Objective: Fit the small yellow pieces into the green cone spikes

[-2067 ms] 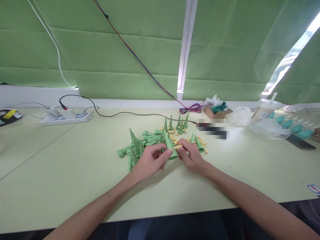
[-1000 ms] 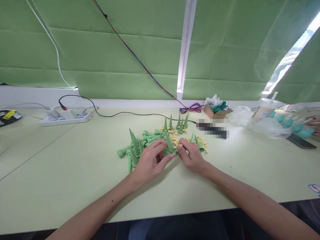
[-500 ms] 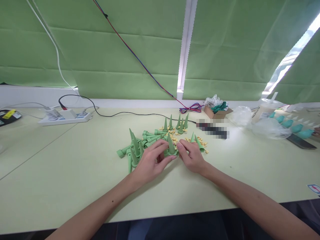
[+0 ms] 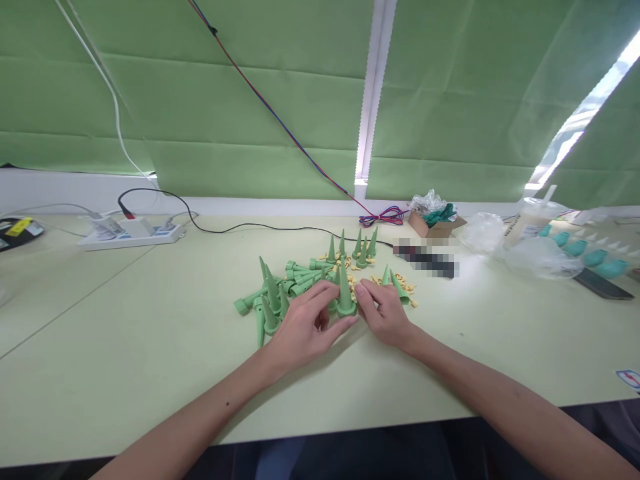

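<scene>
Between our two hands: one cone (image 4: 345,293), green, at the near side of the heap. We cannot tell whether its base touches the worktop (image 4: 160,347).
Left hand (image 4: 310,323): half curled; it has hold of the cone low down, thumb at the front of the base, fingers at the left side.
Right hand (image 4: 385,313): fingers drawn together in a pinch, the fingertips just beside the cone, at its right. If something small is inside, it is hidden from us, so we cannot tell.
Slip of the cone: we judge that a sideways push at the base could turn it, because the left hand seems to hold only a low part of it.
Loss in the pinch: a small piece, if we have one there, could drop among the yellow bits (image 4: 406,288) and be hard to find.
Knock: the standing cones (image 4: 272,293) are near the back of our left hand, so a wide move could topple one; the leaning cone (image 4: 399,288) beside our right hand has the same risk.
Cone's tip: it points up, with the wide base downward.
Cone's long axis: close to vertical, with hardly any lean.
</scene>
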### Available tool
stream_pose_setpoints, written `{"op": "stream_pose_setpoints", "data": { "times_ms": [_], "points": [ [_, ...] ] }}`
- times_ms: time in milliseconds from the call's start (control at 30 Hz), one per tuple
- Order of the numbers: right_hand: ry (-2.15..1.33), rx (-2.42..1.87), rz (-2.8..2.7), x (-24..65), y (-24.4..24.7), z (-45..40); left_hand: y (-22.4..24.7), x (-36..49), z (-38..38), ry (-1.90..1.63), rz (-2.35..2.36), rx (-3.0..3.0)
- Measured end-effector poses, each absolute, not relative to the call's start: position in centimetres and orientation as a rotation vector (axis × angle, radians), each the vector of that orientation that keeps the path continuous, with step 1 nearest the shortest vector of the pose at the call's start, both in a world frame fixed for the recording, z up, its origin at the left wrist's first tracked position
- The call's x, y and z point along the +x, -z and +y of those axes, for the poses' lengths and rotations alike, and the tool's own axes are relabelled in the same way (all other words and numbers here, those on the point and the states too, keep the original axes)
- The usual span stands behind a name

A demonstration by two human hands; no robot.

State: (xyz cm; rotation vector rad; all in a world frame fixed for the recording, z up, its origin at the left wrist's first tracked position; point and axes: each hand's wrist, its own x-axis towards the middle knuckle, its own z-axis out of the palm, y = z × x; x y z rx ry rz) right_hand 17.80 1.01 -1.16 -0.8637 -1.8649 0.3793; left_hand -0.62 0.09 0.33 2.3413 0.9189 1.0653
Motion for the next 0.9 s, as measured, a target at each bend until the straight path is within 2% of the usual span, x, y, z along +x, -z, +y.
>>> {"op": "stream_pose_setpoints", "data": {
  "times_ms": [900],
  "points": [
    [-0.412, -0.899, -1.853, 17.62, 1.37, 0.94, -0.54, -0.49, 0.06, -1.154, 0.949, 2.352]
  ]
}}
